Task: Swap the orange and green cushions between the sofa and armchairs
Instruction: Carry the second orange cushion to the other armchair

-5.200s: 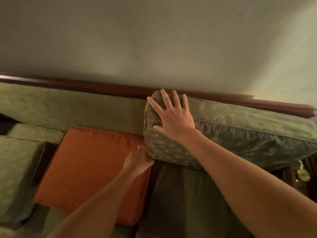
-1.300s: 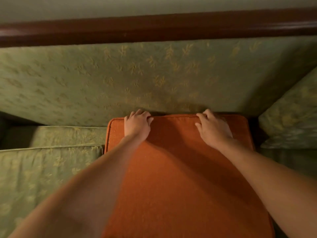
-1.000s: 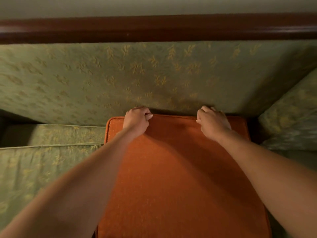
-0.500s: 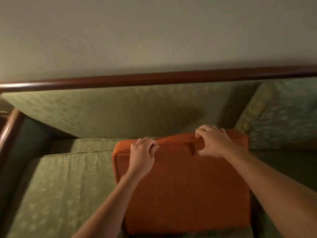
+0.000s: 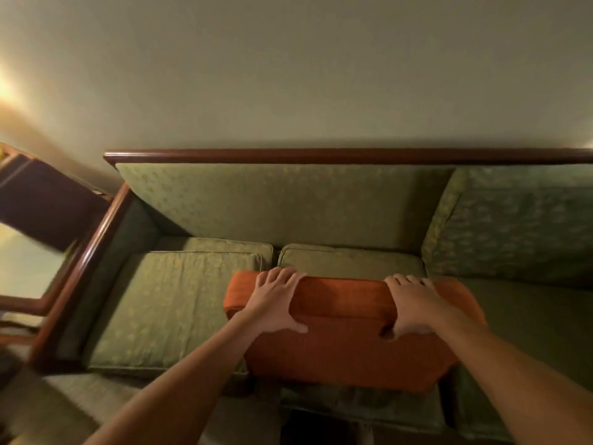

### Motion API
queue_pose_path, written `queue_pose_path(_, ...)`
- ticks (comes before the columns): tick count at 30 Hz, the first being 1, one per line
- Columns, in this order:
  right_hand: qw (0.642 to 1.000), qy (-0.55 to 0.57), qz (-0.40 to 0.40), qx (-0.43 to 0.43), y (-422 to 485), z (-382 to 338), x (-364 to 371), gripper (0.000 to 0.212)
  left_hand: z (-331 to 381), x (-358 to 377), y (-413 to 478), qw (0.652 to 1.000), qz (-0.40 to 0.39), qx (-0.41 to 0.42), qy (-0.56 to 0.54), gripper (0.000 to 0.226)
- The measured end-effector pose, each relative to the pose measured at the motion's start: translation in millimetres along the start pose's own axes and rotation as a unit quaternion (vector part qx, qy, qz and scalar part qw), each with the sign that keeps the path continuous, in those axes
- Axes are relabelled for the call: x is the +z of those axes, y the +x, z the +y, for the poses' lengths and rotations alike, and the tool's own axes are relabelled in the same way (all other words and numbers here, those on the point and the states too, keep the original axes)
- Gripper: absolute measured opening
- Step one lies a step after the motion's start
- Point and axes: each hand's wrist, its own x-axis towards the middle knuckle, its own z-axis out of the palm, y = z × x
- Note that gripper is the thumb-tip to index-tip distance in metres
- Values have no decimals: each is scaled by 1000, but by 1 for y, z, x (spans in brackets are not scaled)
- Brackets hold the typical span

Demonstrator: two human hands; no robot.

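An orange cushion (image 5: 346, 348) stands tilted up over the middle of the green sofa (image 5: 288, 203), its top edge toward me. My left hand (image 5: 276, 300) grips that top edge near its left corner, fingers over the far side. My right hand (image 5: 414, 306) grips the same edge further right. A flat green cushion (image 5: 173, 300) lies on the left seat. Another green cushion (image 5: 513, 226) leans against the backrest at the right.
The sofa has a dark wooden top rail (image 5: 321, 154) and a wooden left armrest (image 5: 86, 261). A plain wall rises behind it. A dark wooden piece of furniture (image 5: 38, 203) stands beyond the armrest at the far left.
Both hands closed on the orange cushion's far edge and pulled it up and away from the backrest, toward me. My view has backed off, showing the whole sofa.
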Motion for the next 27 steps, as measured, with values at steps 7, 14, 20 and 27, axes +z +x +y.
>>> queue_pose_path(7, 996, -38, 69, -37, -37, -7, 34, 127, 29, 20, -11, 990, -14, 19, 139, 128)
queue_pose_path(14, 988, -22, 138, -61, -59, -12, 46, 46, 49, 28, -37, 990, 31, 11, 141, 96)
queue_pose_path(20, 980, -41, 167, -99, -68, -23, 6, 29, 45, 5, -55, 991, 76, -8, 112, 74)
queue_pose_path(27, 935, -126, 305, -131, -116, -61, -114, 43, 31, -90, -104, 972, 210, -45, 98, 72)
